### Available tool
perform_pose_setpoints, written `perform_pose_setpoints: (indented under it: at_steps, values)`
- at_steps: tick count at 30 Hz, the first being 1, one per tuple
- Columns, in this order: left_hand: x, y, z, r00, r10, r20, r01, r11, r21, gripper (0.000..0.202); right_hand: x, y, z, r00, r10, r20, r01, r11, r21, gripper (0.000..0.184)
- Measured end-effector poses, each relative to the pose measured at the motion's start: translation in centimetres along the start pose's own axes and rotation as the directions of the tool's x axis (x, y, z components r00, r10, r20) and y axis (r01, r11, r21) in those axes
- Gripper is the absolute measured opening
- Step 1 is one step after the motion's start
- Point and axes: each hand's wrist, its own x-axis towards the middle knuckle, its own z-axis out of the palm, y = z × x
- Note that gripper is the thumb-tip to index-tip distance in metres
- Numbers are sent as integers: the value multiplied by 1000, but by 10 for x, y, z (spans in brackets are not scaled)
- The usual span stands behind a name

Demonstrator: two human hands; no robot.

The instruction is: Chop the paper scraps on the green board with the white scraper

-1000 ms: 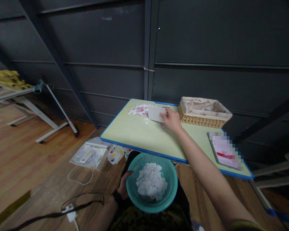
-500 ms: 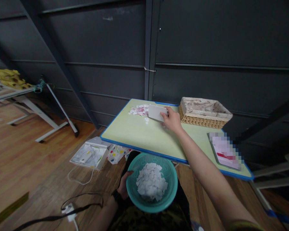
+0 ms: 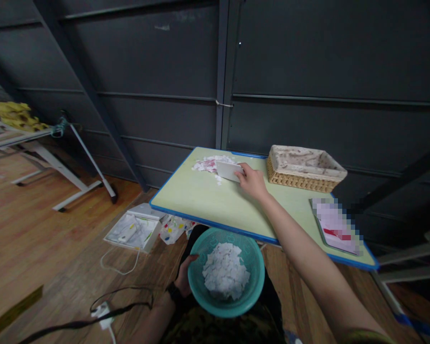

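Observation:
My right hand [image 3: 252, 180] is closed on one end of a flat white rectangular plate [image 3: 228, 170], its exact kind unclear, held tilted on edge over the small table [image 3: 200, 200]. The plate's far end meets the near right side of a spread of white and pinkish paper scraps [image 3: 207, 164]. In my lap sits a teal plastic mesh basket [image 3: 254, 291] with a heap of white paper scraps [image 3: 225, 271] inside. My left hand [image 3: 185, 276] grips the basket's left rim, its thumb over the edge and the other fingers hidden beneath.
A lined wicker basket [image 3: 304, 181] stands at the table's back right, with a tablet-like device [image 3: 338, 229], partly pixelated, before it. On the floor to the left are a white open box [image 3: 146, 234], a spotted plastic bag [image 3: 172, 228] and a power strip [image 3: 102, 313] with cables. Dark panels rise behind.
My right hand has shifted slightly left and towards me with the white plate, uncovering more scraps behind it. My left hand and the teal basket have stayed put.

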Motion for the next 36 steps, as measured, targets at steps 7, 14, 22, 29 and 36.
perform_pose_setpoints:
  at_steps: [7,14,22,29,36]
  values:
    - [-3,3,6,999,-32,4,32,999,-20,53,0,-2,0,999,-28,-29,30,997,76,35]
    - [-4,2,7,1000,-21,3,21,999,-47,53,0,-3,-5,999,-37,-25,40,988,150,35]
    - [-4,3,6,998,-29,49,31,998,-50,51,-2,-7,-10,998,-27,-61,37,984,174,36]
    - [-1,2,3,998,-30,47,32,999,-33,46,-2,-5,-7,999,-20,-43,24,995,92,37]
    - [-1,1,3,997,-34,65,37,999,-36,46,-1,-3,-10,998,22,-65,-21,1000,20,36]
